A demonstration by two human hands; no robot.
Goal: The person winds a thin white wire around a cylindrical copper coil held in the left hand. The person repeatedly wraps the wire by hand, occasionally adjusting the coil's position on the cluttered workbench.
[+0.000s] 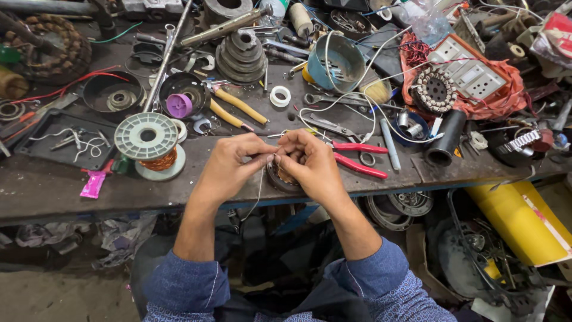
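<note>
Left hand (231, 162) and right hand (310, 164) pinched a thin wire (260, 188) at a copper coil (281, 176); a pink sachet (93, 184) lay on the surface (47, 191) to the left.

The left hand (229, 164) and the right hand (310, 164) meet over the table's (53, 188) front edge, fingertips touching, with a small wound coil (280, 176) between them. Just left of the hands a wire spool (149, 143) stands on the table. Right of the hands, pliers (357, 158) lie near the front edge. Behind the hands lies a roll of tape (280, 96), and farther back a stepped pulley (241, 56). A bucket (335, 61) lies right of the pulley. A switch board (468, 68) lies toward the back right corner.
</note>
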